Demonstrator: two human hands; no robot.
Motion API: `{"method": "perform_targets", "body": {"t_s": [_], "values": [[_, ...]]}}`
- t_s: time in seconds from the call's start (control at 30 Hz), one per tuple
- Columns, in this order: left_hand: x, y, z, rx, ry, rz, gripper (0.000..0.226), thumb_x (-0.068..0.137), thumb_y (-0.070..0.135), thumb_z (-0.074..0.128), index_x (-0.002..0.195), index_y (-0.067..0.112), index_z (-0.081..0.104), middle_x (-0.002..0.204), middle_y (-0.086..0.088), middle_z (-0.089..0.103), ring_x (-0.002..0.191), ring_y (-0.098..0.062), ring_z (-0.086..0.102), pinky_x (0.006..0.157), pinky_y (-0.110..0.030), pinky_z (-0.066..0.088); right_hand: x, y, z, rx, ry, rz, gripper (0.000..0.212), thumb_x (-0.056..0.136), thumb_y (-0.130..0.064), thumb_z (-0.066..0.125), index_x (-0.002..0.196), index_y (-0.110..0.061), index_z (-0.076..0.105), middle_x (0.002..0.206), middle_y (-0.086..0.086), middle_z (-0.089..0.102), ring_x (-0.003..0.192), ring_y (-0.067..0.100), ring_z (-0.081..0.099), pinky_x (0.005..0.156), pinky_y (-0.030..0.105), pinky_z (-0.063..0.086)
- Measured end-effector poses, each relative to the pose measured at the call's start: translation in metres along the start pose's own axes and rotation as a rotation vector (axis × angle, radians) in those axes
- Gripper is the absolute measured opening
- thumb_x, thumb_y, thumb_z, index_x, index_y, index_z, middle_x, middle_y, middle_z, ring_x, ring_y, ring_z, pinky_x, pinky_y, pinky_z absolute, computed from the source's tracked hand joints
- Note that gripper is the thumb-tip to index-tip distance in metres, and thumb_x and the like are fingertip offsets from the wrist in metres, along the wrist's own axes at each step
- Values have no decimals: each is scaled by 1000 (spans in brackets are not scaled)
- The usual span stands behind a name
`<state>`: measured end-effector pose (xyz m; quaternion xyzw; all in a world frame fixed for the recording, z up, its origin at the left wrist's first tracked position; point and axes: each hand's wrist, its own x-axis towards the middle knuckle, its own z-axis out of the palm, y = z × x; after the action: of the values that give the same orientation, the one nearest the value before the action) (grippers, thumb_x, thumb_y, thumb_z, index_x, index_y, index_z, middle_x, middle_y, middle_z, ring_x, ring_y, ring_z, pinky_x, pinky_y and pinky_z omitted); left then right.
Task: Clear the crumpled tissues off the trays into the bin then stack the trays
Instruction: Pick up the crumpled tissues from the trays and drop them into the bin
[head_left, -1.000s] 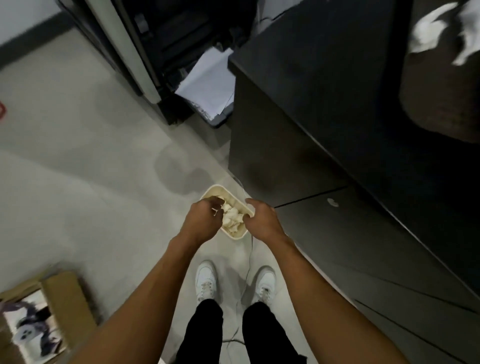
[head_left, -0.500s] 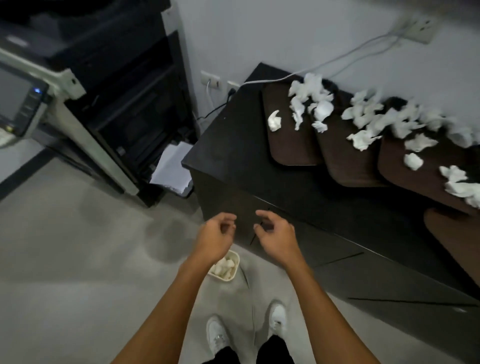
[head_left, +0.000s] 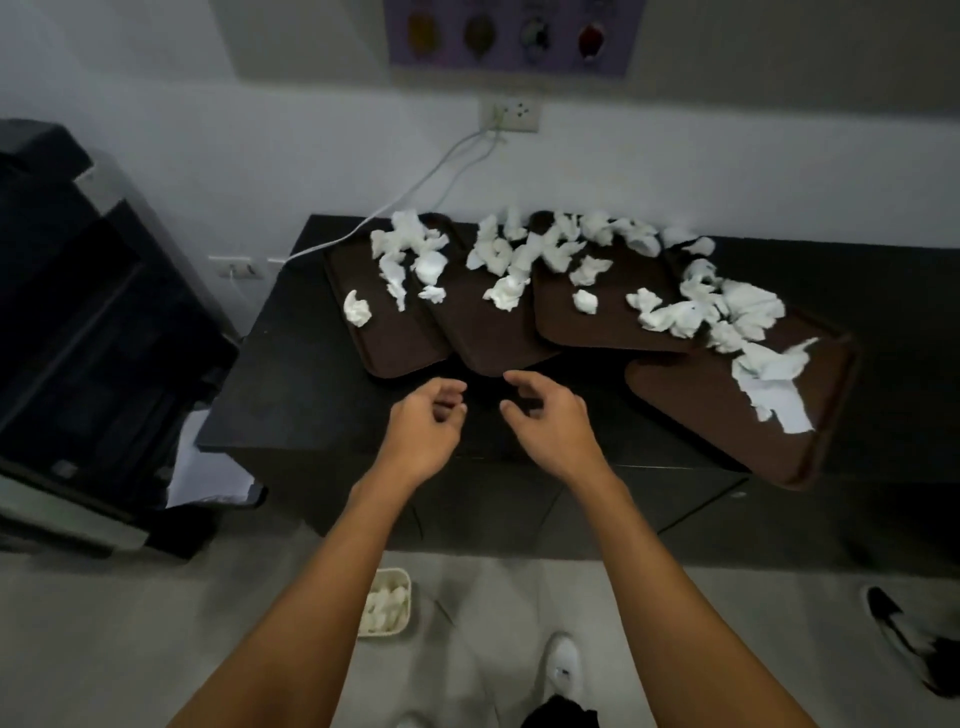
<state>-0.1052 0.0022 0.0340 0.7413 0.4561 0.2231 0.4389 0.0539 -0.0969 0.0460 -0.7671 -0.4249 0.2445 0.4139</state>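
1. On the black cabinet top (head_left: 291, 374), four dark brown rectangular plastic trays (head_left: 400, 338) lie overlapping, with crumpled white tissues (head_left: 519, 254) scattered on them.
2. Left hand (head_left: 423, 423) and right hand (head_left: 550, 421) hover near the trays, fingers loosely curled, holding nothing.
3. Small cream bin (head_left: 408, 603) stands on the floor below, tissues inside.

tissues (head_left: 524, 260) on trays (head_left: 395, 338) atop cabinet (head_left: 291, 395), bin (head_left: 387, 608) on floor below

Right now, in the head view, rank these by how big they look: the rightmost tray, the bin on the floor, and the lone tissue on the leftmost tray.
1. rightmost tray
2. bin, only partly visible
3. lone tissue, clearly the smallest
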Motion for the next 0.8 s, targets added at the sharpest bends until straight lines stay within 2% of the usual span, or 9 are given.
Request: {"method": "perform_targets", "body": {"t_s": [0.07, 0.2, 0.37, 0.47, 0.63, 0.7, 0.8], "values": [[12, 21, 22, 12, -44, 43, 26, 96, 18, 67, 121, 25, 68, 104, 11, 69, 94, -2, 65, 86, -20, 54, 5, 11, -26, -9, 59, 12, 41, 93, -27, 72, 133, -25, 66, 124, -6, 68, 117, 6, 59, 101, 32, 53], [27, 60, 67, 8, -118, 101, 27, 97, 19, 67, 123, 26, 67, 107, 12, 69, 94, 0, 64, 73, -5, 44, 12, 35, -75, -30, 134, 39, 40, 93, -25, 72, 132, -22, 67, 124, -6, 69, 115, 7, 61, 101, 35, 52], [44, 100, 125, -4, -196, 140, 28, 97, 19, 66, 125, 24, 67, 109, 11, 68, 95, -1, 65, 75, -7, 46, 19, 71, -132, -34, 196, 93, 39, 93, -25, 72, 132, -24, 67, 122, -6, 69, 115, 7, 61, 101, 30, 52], [56, 121, 164, -9, -232, 154, 28, 97, 18, 66, 124, 24, 67, 108, 11, 69, 95, -2, 65, 80, -13, 48, 24, 98, -166, -46, 243, 133, 38, 92, -25, 71, 130, -25, 68, 122, -7, 70, 113, 6, 62, 100, 28, 52], [70, 144, 231, -29, -281, 142, 26, 96, 19, 66, 122, 26, 68, 105, 11, 69, 93, -1, 65, 75, -6, 45, 29, 147, -217, -88, 296, 217, 38, 93, -23, 70, 131, -24, 67, 121, -7, 69, 110, 7, 61, 93, 20, 45], [73, 149, 252, -33, -309, 136, 26, 96, 19, 66, 121, 26, 68, 105, 11, 69, 93, -2, 65, 77, -6, 46, 33, 173, -234, -107, 319, 271, 38, 92, -21, 69, 130, -22, 67, 123, -5, 69, 110, 10, 61, 93, 21, 45], [78, 153, 276, -36, -334, 126, 25, 96, 18, 66, 119, 26, 69, 105, 11, 69, 94, -3, 66, 80, -9, 48, 43, 214, -254, -222, 358, 331, 41, 89, -19, 70, 129, -15, 66, 131, 6, 64, 124, 24, 56, 102, 34, 48]]}}
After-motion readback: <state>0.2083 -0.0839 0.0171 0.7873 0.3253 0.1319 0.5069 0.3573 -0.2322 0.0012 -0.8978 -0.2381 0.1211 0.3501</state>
